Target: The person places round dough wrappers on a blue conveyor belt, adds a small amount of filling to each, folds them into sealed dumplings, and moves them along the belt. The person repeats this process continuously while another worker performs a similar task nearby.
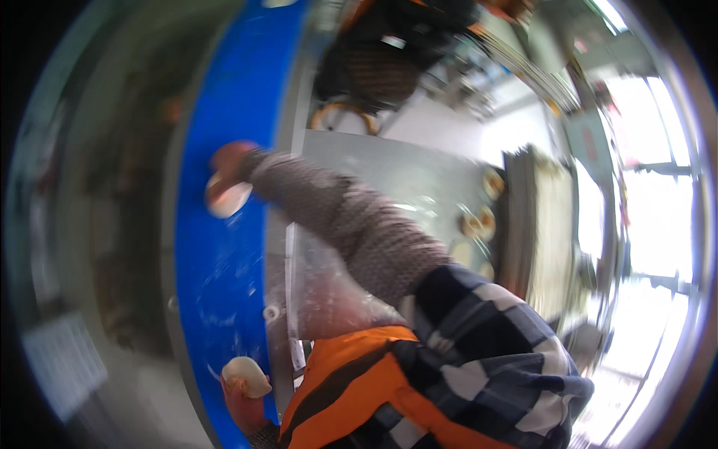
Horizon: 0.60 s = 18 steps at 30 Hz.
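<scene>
A blue conveyor belt, smudged with white powder, runs lengthwise in front of me. My right hand reaches over its farther part, fingers bent down over a pale dough round; motion blurs the grip, and whether the piece still rests on the belt is unclear. Close to my body, at the belt's near end, my left hand holds another pale dough round, its fingers partly hidden beneath the piece. A knit sleeve with checked cloth above it covers my right arm.
Right of the belt is a grey metal table with several small round pieces at its far side. A tall stack of flat boards borders it. One more pale piece lies at the belt's far end. Blurred machinery stands left.
</scene>
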Each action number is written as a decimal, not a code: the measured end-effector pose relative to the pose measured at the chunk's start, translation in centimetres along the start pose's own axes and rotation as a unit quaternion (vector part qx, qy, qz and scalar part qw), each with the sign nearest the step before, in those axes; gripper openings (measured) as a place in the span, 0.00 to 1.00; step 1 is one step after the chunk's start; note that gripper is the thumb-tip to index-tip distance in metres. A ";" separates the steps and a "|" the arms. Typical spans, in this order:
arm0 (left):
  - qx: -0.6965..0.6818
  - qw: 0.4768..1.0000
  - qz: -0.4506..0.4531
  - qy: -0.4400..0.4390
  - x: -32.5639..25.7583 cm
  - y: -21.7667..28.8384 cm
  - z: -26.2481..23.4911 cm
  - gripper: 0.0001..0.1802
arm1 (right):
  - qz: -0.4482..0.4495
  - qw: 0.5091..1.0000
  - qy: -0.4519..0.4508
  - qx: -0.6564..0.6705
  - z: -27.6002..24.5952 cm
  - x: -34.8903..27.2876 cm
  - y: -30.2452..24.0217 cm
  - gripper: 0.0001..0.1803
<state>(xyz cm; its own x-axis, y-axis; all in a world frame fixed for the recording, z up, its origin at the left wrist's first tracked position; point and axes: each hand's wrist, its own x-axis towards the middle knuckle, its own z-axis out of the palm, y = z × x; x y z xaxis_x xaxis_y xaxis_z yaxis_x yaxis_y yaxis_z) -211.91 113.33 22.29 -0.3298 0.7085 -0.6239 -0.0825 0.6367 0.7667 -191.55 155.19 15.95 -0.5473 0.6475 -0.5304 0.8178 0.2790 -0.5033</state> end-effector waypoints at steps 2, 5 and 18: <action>0.295 0.948 0.119 -0.009 0.0 0.3 1.8 0.37 | -0.007 0.996 -0.030 -0.083 1.6 0.6 -2.1 0.33; 0.268 0.948 0.169 0.002 -0.4 0.6 4.0 0.39 | -0.069 0.978 -0.030 -0.193 5.1 1.2 -5.8 0.22; -0.135 0.940 -0.075 -0.305 4.4 -1.0 15.6 0.19 | -0.125 0.790 0.381 0.463 11.4 -21.3 8.3 0.21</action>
<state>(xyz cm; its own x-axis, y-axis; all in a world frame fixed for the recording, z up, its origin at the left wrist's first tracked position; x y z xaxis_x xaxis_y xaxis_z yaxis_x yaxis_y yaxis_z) -198.59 120.62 16.39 0.2981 0.7127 -0.6350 -0.3480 0.7006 0.6230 -175.14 135.69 15.29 -0.1158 0.9919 0.0521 0.0276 0.0557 -0.9981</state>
